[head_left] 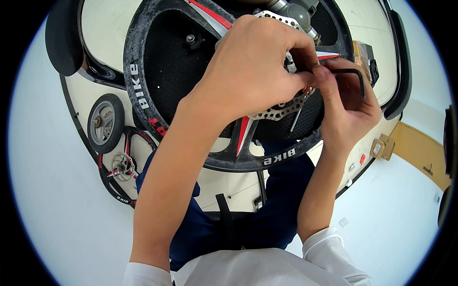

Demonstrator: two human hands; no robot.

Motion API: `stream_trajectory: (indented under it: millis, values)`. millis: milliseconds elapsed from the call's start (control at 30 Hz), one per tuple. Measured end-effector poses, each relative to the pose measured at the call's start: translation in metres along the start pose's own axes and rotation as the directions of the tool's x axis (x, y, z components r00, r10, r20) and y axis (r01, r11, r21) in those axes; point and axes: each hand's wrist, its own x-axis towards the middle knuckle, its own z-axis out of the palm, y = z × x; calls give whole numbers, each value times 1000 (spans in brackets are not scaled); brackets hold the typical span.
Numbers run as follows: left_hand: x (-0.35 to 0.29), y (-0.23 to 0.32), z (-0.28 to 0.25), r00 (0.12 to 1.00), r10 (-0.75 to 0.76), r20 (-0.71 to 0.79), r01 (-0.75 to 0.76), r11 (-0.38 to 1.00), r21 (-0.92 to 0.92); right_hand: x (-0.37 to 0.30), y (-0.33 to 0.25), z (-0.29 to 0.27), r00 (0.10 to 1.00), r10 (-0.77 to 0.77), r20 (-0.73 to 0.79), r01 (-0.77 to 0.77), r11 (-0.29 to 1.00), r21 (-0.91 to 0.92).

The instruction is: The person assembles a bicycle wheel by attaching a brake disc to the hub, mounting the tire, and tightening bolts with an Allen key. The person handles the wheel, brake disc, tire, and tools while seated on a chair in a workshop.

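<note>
A black bicycle wheel rim (217,161) with red and white spokes lies in front of me, above my lap. A perforated silver brake disc (269,114) sits at its hub, partly covered by my hands. My left hand (250,64) reaches over the disc, thumb and forefinger pinched together; what they hold is hidden. Close against those fingertips, my right hand (350,102) grips a black L-shaped hex key (355,71), its bent end sticking out to the right. A thin silver rod (296,119) shows beside the disc under my hands.
Black armrests (64,40) curve around at both sides. At the left, a tyred wheel (106,123) and another rim with a disc (124,167) stand by the wall. Beyond the rim is a grey rounded metal part (296,16). Cardboard boxes (381,147) stand near a tan door (422,152).
</note>
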Motion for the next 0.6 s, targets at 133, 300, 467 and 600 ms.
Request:
stream_trajectory:
  millis: [133, 300, 467, 600]
  values:
    - [-1, -3, 6, 996, 77, -51, -79, 996, -46, 0, -7, 0, 999, 34, -17, -33, 999, 32]
    - [-1, -8, 1, 998, 59, 6, -58, 990, -125, 2, 0, -3, 997, -77, 17, 74, 989, 128]
    - [1, -6, 3, 999, -3, 38, 13, 962, -271, 8, 8, -8, 966, -231, 115, 227, 973, 44]
    - [3, -4, 2, 1000, -8, 28, 13, 984, -177, 5, 3, -2, 991, -118, 65, 112, 990, 91]
